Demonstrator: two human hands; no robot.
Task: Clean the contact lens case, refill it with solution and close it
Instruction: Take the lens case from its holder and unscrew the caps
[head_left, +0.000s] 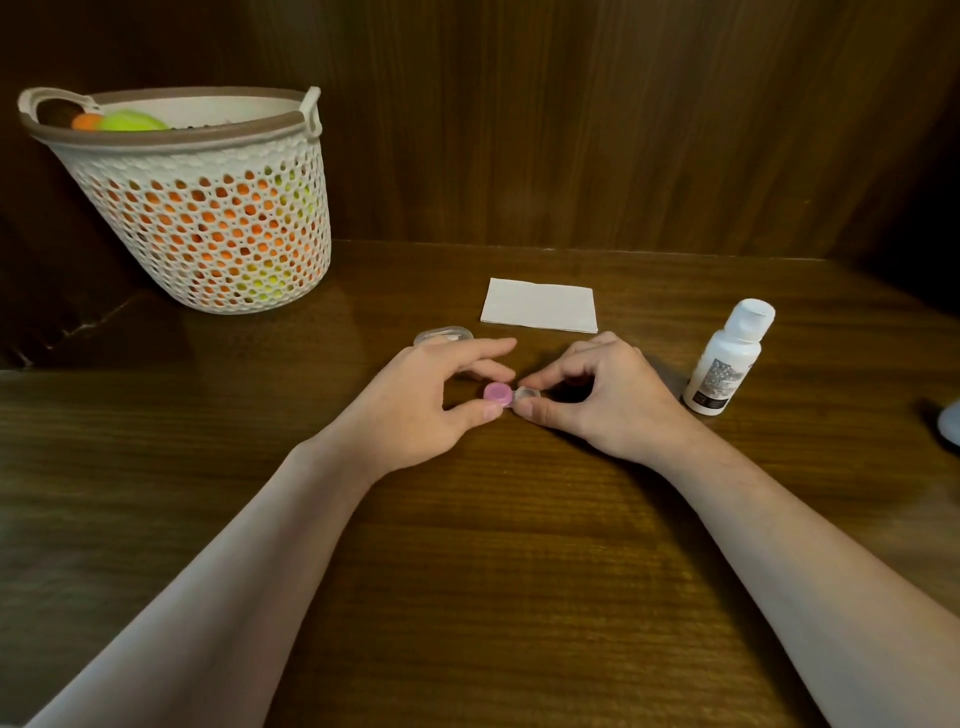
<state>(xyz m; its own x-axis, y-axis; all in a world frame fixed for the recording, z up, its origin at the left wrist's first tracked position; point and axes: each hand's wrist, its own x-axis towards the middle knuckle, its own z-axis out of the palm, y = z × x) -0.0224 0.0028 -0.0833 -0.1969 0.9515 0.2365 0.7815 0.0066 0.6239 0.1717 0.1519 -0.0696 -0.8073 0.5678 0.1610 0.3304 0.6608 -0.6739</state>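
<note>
Two bare forearms reach in over the wooden table (467, 597), and the hands meet at its middle. The left hand (415, 410) pinches the pink cap (497, 393) of the lens case between thumb and curled fingers — its index finger sticks out straight above. The right hand (597, 400) pinches the clear cap (529, 395) on the other end, thumb below and fingertips on top. The case (511, 396) sits low between the two hands, at or just above the tabletop; whether it touches the wood I cannot tell.

Just beyond the left hand's fingers lies a small clear container (443, 335), partly hidden by them. To the right of the right hand a white bottle (727, 358) stands upright, its cap on. Farther back, a folded white tissue (540, 305) lies flat on the table. At the far left a white perforated basket (208, 208) stands against the dark wood wall — orange and yellow-green things show through its holes and above its rim.
</note>
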